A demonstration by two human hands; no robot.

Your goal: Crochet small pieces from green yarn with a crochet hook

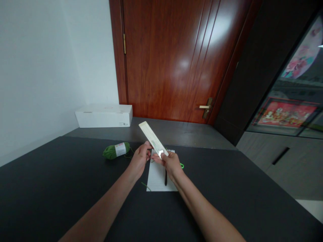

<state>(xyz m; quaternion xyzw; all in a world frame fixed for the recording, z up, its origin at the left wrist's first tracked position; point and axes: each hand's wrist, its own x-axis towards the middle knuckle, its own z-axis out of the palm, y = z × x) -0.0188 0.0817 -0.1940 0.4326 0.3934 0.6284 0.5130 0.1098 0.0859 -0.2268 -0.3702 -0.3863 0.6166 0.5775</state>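
Note:
My right hand (172, 164) grips the lower end of a pale, flat ruler (152, 137), its thumb on top. The ruler is raised and slants up to the left. My left hand (140, 157) is just left of the ruler with its fingers pinched together. A thin green strand runs from the green yarn skein (111, 152) to that hand; the exact pinch point is hard to see. The skein, with a white label, lies on the dark table to the left. Below both hands is a spiral-bound notepad (157, 179), partly hidden.
A dark pen-like stick (166, 178) lies on the notepad. A short cut piece of green yarn (145, 186) rests at its left edge. Bright green loop handles (182, 165) show beside my right hand. A white box (104, 117) stands at the back left, before a brown door (171, 60).

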